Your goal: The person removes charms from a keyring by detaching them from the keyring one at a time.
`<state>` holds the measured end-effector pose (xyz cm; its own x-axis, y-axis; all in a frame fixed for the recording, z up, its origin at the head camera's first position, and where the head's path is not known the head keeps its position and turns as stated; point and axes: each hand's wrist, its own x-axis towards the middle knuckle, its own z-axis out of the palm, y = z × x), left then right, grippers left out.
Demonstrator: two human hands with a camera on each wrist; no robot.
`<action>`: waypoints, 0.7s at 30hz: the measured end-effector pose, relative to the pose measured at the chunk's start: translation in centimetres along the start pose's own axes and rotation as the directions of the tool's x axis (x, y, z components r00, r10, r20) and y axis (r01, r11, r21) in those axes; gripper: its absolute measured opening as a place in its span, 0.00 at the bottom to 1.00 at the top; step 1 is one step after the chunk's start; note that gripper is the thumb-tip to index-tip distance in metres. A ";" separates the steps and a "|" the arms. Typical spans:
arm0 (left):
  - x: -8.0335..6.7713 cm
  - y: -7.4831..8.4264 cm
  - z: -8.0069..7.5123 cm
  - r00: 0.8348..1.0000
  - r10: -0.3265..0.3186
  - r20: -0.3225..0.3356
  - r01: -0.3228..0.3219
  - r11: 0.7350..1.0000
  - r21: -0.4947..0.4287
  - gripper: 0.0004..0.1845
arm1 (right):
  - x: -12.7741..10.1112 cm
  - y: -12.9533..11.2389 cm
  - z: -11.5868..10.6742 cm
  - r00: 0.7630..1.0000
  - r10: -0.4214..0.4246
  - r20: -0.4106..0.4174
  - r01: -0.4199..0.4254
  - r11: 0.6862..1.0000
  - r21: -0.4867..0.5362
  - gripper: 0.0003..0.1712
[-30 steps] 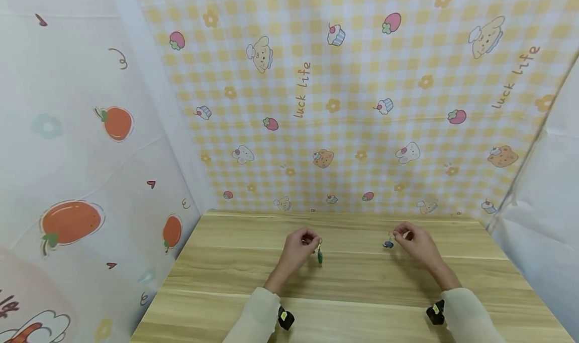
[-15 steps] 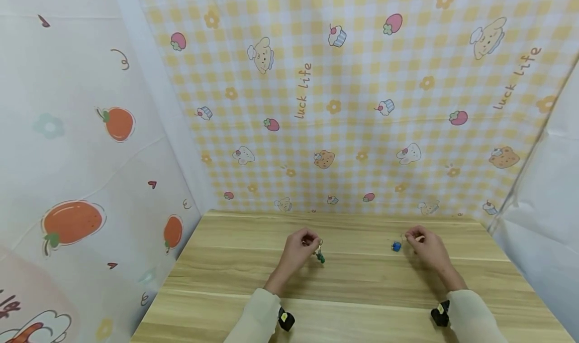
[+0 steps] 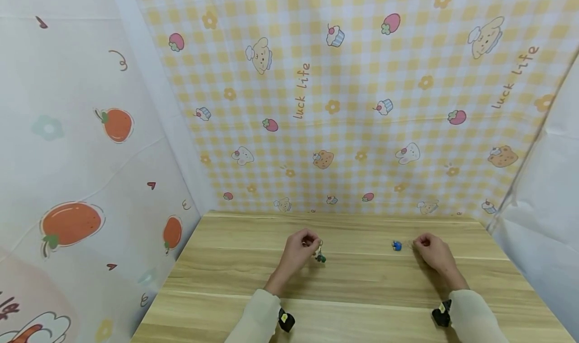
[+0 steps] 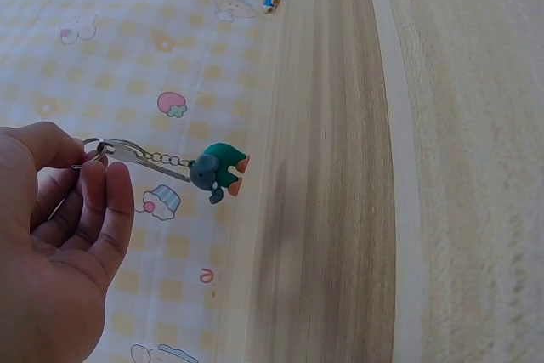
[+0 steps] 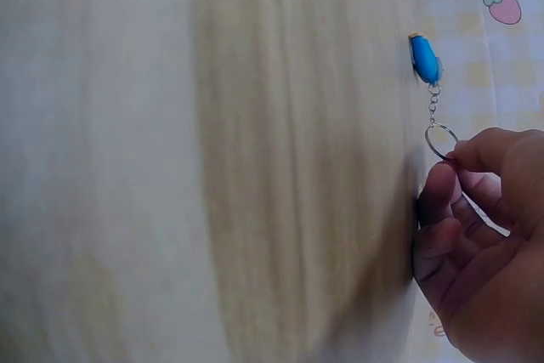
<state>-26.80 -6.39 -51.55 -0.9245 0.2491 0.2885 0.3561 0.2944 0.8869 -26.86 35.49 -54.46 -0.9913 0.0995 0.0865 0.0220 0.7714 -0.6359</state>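
My left hand (image 3: pixel 309 241) pinches a metal key ring (image 4: pixel 100 149). A short chain runs from the ring to a small green elephant charm (image 4: pixel 218 172), which hangs just over the wooden table (image 3: pixel 353 282); in the head view the green charm (image 3: pixel 320 257) sits right of the fingers. My right hand (image 3: pixel 419 242) pinches the ring (image 5: pixel 440 140) of a second keychain between thumb and forefinger. Its blue charm (image 5: pixel 424 59) lies on the table, and in the head view the blue charm (image 3: pixel 397 246) is just left of that hand.
A yellow checked cloth with cartoon prints (image 3: pixel 362 107) hangs behind the table. A white sheet with orange fruit prints (image 3: pixel 72 182) closes the left side, and a plain white sheet (image 3: pixel 543 207) the right. Both forearms wear pale sleeves with a black wrist device (image 3: pixel 286 320).
My right hand has moved to the right and lowered the blue charm onto the table. The left hand stays put while its green charm has dropped a little and swung.
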 end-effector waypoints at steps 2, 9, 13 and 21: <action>0.0 0.0 0.0 1.000 0.000 0.002 0.000 1.000 0.001 0.03 | 0.0 0.1 0.0 1.000 0.001 0.010 -0.001 1.000 -0.002 0.16; -0.1 0.0 0.0 1.000 -0.001 0.006 0.001 1.000 0.007 0.03 | 0.1 0.2 0.0 1.000 0.008 0.023 -0.007 1.000 -0.011 0.17; -0.2 0.1 0.0 1.000 -0.007 0.009 0.007 1.000 0.009 0.03 | 0.1 0.1 0.0 1.000 0.011 0.021 -0.010 1.000 -0.023 0.17; -0.3 0.2 0.0 1.000 -0.018 0.022 0.018 1.000 -0.013 0.04 | -0.1 -0.2 0.2 0.999 0.038 0.022 -0.038 0.999 -0.008 0.17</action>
<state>-26.50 -6.43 -51.46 -0.9276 0.2638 0.2645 0.3373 0.2869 0.8966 -26.83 35.21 -54.46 -0.9924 0.1150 0.0450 0.0607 0.7720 -0.6328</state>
